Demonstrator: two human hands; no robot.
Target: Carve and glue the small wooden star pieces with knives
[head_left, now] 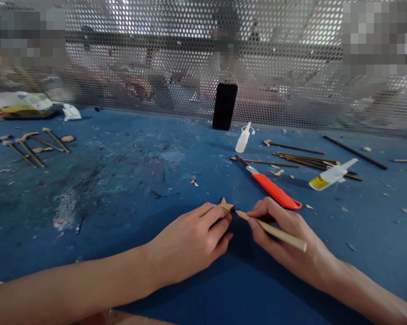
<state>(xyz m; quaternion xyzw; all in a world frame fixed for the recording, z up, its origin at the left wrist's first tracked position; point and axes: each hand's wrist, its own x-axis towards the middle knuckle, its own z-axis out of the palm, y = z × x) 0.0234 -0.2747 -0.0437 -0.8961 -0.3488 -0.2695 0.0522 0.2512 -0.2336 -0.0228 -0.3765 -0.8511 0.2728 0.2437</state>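
A small tan star (225, 205) lies at the near middle of the blue table, partly covered by fingers. My left hand (193, 237) presses its closed fingertips onto the star. In a pen-like grip, my right hand (286, 237) holds a wooden-handled tool (274, 231) with a dark tip. That tip meets or almost meets the star's right side; I cannot tell which. Just beyond my right hand rests an orange utility knife (276, 190) with its blade out.
Two glue bottles, one upright (243, 139) and one tipped over (330, 176), are near thin dark sticks (308, 159). More sticks (29, 151) lie at left. A black phone (225, 107) leans on a perforated metal screen (176, 85). Wood scraps (194, 182) are scattered about.
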